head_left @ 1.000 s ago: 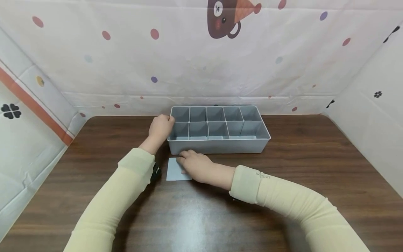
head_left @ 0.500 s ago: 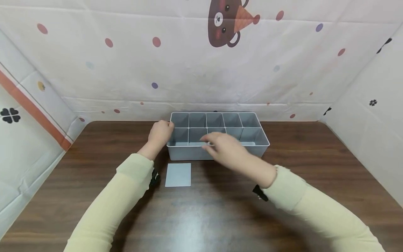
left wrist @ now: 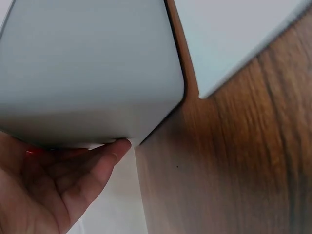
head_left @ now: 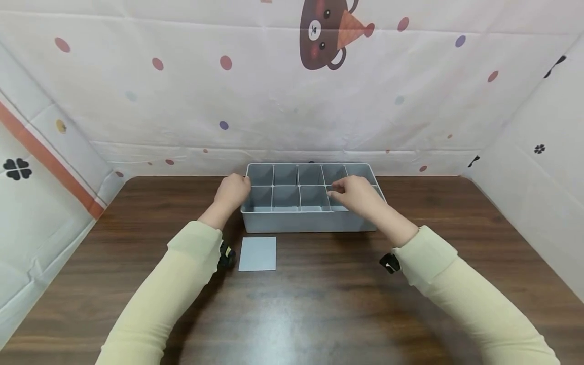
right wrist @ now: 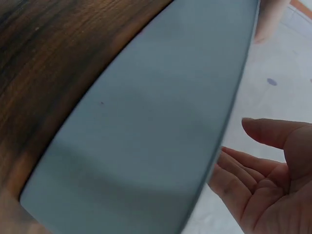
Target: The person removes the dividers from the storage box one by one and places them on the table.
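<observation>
A long grey divided storage box (head_left: 296, 222) stands on the table, with two rows of compartments split by thin grey dividers. My left hand (head_left: 233, 190) grips its left end, thumb at the rim; in the left wrist view the fingers (left wrist: 92, 178) curl against the end wall. Over the right-hand compartments is my right hand (head_left: 358, 195), thumb and fingers apart. The right wrist view shows that hand (right wrist: 265, 180) beside the box's upper edge with nothing between thumb and fingers. A pale grey rectangular panel (head_left: 257, 253) lies flat before the box's front left corner.
The brown wooden table (head_left: 292, 314) runs back to a white wall cover (head_left: 182, 101) with dots and a bear print. The box stands close to that wall. Dark wrist devices (head_left: 390, 262) sit under both sleeves.
My right hand has left the pale panel and moved up and right, across the box's front to its right-hand compartments. The panel stays on the table; the left hand stays at the box's left end.
</observation>
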A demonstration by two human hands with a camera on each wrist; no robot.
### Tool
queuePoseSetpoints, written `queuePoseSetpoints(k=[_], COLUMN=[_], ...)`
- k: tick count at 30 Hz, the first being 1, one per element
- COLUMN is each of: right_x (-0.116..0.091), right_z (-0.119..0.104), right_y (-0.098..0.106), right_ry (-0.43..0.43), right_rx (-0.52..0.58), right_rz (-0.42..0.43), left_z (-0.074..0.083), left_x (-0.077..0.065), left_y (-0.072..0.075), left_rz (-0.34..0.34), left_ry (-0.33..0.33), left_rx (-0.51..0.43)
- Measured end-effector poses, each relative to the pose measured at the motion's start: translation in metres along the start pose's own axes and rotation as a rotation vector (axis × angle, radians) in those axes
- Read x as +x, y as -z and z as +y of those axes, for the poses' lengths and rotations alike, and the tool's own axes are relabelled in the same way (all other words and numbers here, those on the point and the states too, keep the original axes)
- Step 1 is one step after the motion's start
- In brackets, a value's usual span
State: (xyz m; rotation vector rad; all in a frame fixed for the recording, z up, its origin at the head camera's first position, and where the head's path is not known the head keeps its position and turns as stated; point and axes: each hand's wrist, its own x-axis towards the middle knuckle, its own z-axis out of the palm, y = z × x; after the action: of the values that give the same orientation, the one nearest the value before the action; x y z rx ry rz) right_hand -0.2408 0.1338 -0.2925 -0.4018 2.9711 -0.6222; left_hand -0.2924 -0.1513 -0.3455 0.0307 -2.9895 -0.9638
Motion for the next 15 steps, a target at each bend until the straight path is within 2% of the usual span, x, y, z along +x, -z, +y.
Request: queuePoseSetpoints(k=[6, 15], right_x=[0.008, 0.015], right_z=[0.004, 0.003], right_y=[-0.01, -0.009], right_ry=[-0.047, -0.047], right_rx=[0.02, 0.041], right_rz=[-0.108, -0.142], left_z=[-0.005, -0.006], left_x=[-0.003, -0.003], left_y=[-0.005, -0.006], left_rz=[-0.024, -0.006], left_ry=[0.02, 0.021], left_rx=[-0.06, -0.11])
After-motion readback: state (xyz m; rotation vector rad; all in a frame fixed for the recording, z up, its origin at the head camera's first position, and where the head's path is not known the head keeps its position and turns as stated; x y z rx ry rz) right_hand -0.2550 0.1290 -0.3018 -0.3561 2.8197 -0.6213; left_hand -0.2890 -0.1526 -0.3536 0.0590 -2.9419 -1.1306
